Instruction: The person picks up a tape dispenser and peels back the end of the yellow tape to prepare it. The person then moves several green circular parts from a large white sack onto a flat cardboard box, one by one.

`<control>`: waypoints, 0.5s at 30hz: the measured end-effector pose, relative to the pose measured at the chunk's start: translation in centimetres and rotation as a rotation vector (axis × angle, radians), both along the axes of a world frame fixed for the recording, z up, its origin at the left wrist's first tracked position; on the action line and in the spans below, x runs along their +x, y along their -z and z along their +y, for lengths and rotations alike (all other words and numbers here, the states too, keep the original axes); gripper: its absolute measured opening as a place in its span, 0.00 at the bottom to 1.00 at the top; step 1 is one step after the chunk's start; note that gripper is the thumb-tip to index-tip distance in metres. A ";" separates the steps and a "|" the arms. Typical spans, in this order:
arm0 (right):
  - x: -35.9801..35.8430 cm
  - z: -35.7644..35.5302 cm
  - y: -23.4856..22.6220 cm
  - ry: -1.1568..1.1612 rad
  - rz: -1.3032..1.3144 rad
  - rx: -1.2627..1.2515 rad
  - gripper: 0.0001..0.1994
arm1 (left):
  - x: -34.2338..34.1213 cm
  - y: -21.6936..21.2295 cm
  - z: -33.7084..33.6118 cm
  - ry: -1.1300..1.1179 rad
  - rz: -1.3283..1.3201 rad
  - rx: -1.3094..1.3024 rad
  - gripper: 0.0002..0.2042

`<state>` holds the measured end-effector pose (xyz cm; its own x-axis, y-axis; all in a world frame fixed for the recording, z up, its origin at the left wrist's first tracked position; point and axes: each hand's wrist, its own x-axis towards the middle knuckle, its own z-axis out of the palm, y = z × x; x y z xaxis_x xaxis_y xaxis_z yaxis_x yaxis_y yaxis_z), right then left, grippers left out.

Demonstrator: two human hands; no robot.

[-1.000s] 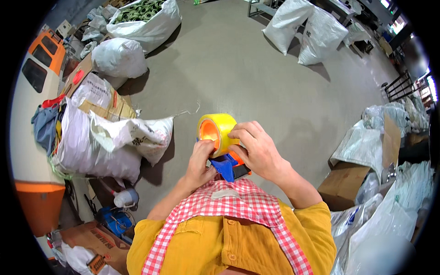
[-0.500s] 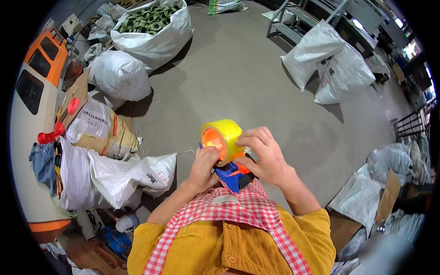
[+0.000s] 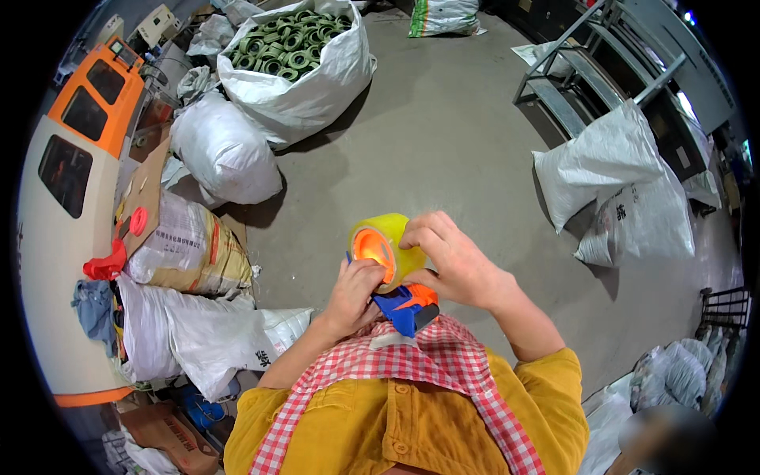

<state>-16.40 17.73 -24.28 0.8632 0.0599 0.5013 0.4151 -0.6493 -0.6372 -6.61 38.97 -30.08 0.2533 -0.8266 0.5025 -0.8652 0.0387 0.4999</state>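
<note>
A yellow roll of packing tape (image 3: 386,241) with an orange core sits in a blue and orange tape dispenser (image 3: 405,306), held in front of my chest. My right hand (image 3: 453,263) wraps over the roll from the right, fingers on its top edge. My left hand (image 3: 353,291) grips the dispenser from the left, thumb and fingers against the roll's orange core. Both forearms come out of yellow sleeves over a red and white checked cloth (image 3: 427,366).
On the concrete floor: a big open white sack of green rings (image 3: 299,59) at the top, a tied white sack (image 3: 225,153) beside it, printed sacks (image 3: 184,252) and cardboard at the left, an orange and cream machine (image 3: 70,182), white sacks (image 3: 617,182) and a metal frame (image 3: 586,67) at the right.
The view has swung up and left across the floor, bringing the sack of green rings closer. Both hands have stayed on the tape roll and dispenser, with small finger shifts.
</note>
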 end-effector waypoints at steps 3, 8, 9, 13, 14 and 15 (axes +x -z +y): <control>3.9 -4.0 2.5 0.042 -0.009 0.029 0.21 | 3.6 2.0 -4.8 -0.080 0.201 -0.050 0.24; 12.0 -13.8 3.3 0.088 0.114 0.158 0.26 | 12.2 5.0 -13.2 -0.005 0.513 -0.073 0.27; 14.0 -16.1 2.7 0.066 0.118 0.183 0.27 | 13.7 4.5 -15.1 0.044 0.705 -0.080 0.28; 21.7 -23.5 1.3 -0.163 0.234 0.150 0.28 | 20.7 2.6 -21.8 0.223 1.187 -0.034 0.33; 23.5 -25.3 1.0 -0.178 0.231 0.199 0.29 | 22.5 2.1 -23.5 0.241 1.230 -0.029 0.33; 25.2 -26.9 1.4 -0.199 0.233 0.262 0.29 | 24.1 1.7 -24.6 0.246 1.281 -0.016 0.33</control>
<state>8.82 -9.18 -25.67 0.9400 0.1338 0.3140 0.3413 -0.3741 -0.8623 17.47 14.39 -31.78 0.4005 -0.9158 0.0284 0.2536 0.1406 0.9570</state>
